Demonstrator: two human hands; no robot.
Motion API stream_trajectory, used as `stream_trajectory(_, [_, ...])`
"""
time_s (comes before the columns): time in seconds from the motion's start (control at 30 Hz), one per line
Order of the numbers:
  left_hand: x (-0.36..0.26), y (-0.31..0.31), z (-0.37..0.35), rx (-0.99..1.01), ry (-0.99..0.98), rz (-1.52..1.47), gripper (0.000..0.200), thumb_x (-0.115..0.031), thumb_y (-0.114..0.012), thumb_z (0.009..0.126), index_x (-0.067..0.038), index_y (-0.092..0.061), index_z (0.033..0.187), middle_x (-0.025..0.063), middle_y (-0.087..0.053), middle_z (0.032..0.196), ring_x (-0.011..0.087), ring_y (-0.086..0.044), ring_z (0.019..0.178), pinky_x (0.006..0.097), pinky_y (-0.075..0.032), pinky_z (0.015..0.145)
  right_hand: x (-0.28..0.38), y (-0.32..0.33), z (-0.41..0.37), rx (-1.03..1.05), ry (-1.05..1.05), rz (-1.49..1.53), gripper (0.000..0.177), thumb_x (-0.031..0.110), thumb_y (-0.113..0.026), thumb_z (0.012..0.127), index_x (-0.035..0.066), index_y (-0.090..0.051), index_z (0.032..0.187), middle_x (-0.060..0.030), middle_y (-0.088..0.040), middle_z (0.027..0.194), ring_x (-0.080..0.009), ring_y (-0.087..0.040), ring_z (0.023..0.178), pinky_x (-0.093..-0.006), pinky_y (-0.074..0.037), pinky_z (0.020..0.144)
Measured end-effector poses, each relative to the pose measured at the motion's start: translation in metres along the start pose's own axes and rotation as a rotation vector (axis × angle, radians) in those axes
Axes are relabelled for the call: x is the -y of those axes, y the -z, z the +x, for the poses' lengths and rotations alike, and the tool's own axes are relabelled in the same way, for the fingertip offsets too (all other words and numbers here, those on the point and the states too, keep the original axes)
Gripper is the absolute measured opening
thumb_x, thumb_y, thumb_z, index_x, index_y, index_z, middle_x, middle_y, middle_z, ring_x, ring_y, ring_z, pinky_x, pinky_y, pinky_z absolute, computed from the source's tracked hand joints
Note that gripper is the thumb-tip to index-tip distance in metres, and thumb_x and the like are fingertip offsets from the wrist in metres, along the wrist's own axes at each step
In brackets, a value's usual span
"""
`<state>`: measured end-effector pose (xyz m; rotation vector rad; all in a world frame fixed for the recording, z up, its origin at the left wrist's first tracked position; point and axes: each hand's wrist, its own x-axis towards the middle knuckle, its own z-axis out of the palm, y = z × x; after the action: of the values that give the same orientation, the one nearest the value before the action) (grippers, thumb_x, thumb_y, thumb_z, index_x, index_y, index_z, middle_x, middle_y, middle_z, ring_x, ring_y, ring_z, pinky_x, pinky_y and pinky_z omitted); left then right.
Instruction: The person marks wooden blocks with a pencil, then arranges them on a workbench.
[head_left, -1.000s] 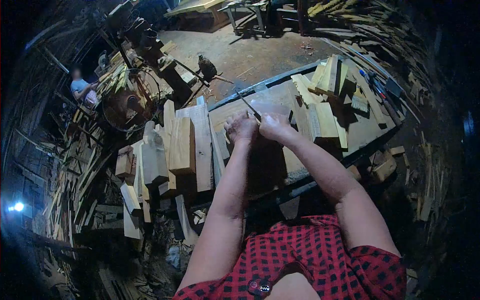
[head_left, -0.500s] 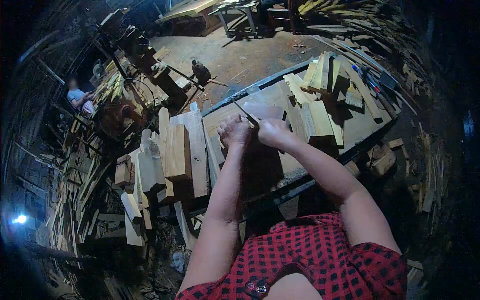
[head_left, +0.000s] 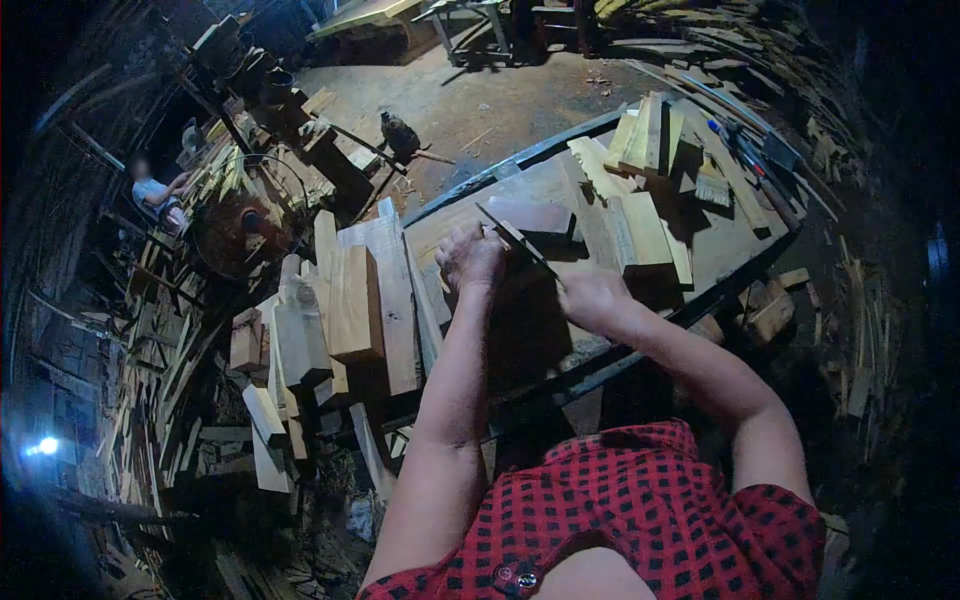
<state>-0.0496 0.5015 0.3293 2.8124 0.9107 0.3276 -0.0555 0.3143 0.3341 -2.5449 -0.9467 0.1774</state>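
Note:
My right hand (head_left: 597,301) is closed round the near end of a long, thin dark tool (head_left: 525,243), which looks like a file or blade. The tool slants up and left, its far end just beyond my left hand (head_left: 470,258). That hand is closed near the bench's left side, its fingers curled over a small piece that I cannot make out. A pale rectangular block (head_left: 532,216) lies just beyond the tool on the wooden bench (head_left: 450,222).
Wood blocks (head_left: 356,300) are stacked left of my arms. More blocks (head_left: 640,235), a brush (head_left: 712,188) and red-and-blue-handled tools (head_left: 745,158) lie at right. A person (head_left: 153,192) sits at far left beside scrap wood. A dark machine (head_left: 245,225) stands at left.
My right hand has moved right and toward my body with the tool, so the two hands are farther apart. More of the tool and the pale block shows. My left hand has hardly moved.

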Motion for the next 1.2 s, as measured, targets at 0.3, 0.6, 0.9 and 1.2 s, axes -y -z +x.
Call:
stream_trajectory(0.3, [-0.002,-0.002,-0.002,-0.034,0.003,0.008,0.032,-0.034,-0.043,0.08,-0.013,-0.059,0.097,0.0129,-0.055,0.103,0.03,-0.048,0.101,0.0435,-0.035,0.086,0.016,-0.003,0.044,-0.095,0.007,0.083,0.023,0.016,-0.044,0.075,0.001,-0.061,0.076,-0.0214,-0.061,0.077,-0.037,-0.06,0.076,-0.046,-0.048,0.07])
stream_trajectory(0.6, [-0.002,-0.002,-0.001,-0.029,-0.003,0.003,0.03,-0.034,-0.044,0.08,-0.011,-0.059,0.094,0.0127,-0.057,0.099,0.0298,-0.049,0.099,0.0429,-0.036,0.085,0.006,0.009,0.009,0.005,0.003,0.025,0.025,0.019,-0.043,0.078,0.001,-0.06,0.077,-0.0208,-0.06,0.078,-0.0363,-0.059,0.077,-0.0451,-0.047,0.071])
stream_trajectory(0.9, [-0.002,-0.006,-0.001,-0.076,-0.006,0.031,0.03,-0.034,-0.045,0.08,-0.011,-0.059,0.093,0.0128,-0.057,0.099,0.0309,-0.05,0.097,0.043,-0.037,0.084,0.018,0.011,0.049,0.135,-0.073,0.082,0.027,0.018,-0.044,0.076,0.001,-0.062,0.089,-0.0214,-0.06,0.091,-0.0365,-0.06,0.085,-0.0434,-0.047,0.075])
stream_trajectory(1.2, [0.005,-0.013,0.004,-0.131,-0.055,0.021,0.03,-0.037,-0.046,0.077,-0.014,-0.059,0.091,0.0125,-0.058,0.096,0.0333,-0.055,0.089,0.0439,-0.042,0.077,0.003,0.008,0.019,0.072,-0.033,0.074,0.026,0.017,-0.041,0.076,0.001,-0.06,0.083,-0.0236,-0.059,0.082,-0.0392,-0.058,0.079,-0.0468,-0.046,0.071])
